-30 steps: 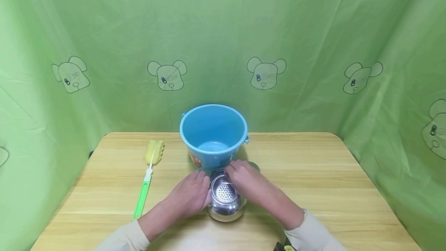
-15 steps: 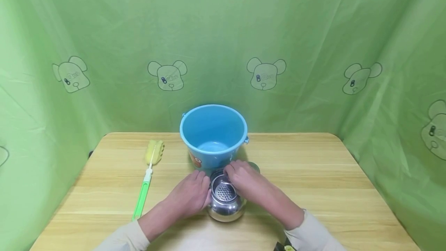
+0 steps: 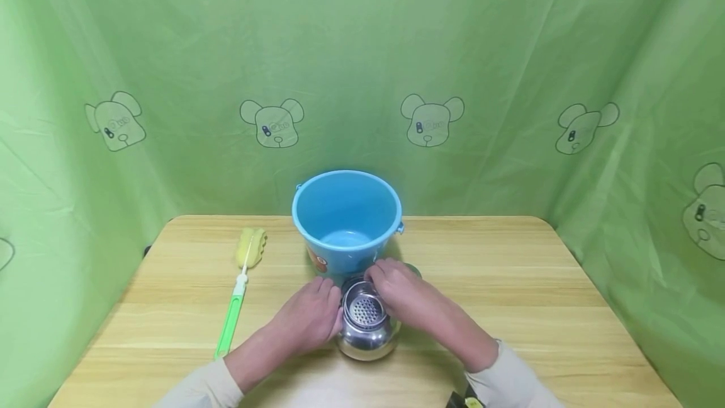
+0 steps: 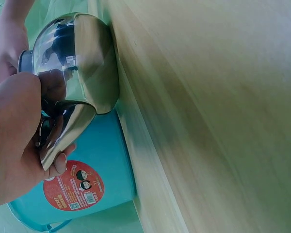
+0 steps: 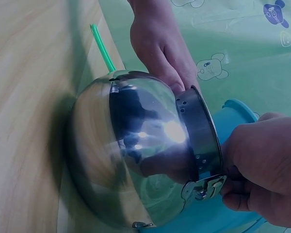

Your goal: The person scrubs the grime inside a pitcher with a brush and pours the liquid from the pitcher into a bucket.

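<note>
A shiny round steel teapot [image 3: 367,344] stands on the table, its mouth facing up. In the left wrist view my left hand [image 4: 12,138] grips its curved spout [image 4: 70,128], with fingers wrapped under it. A perforated steel strainer [image 3: 365,311] sits in the mouth; its holed collar [image 5: 196,131] rises above the neck in the right wrist view. My right hand [image 5: 264,170] has curled fingers at the strainer's rim, pinching it beside a metal bracket [image 5: 203,189] on the pot. The inner fingertips are partly hidden by the rim.
A blue bucket [image 3: 347,260] stands right behind the teapot. On the left lies a bottle brush with a yellow sponge head [image 3: 250,248] and green handle [image 3: 229,326]. A green round thing [image 3: 413,269] shows behind my right hand. A black object [image 3: 464,400] sits at the front edge.
The strainer has shifted slightly in the teapot's mouth, and my right forearm has moved a little to the right. The left hand keeps its place on the spout.
</note>
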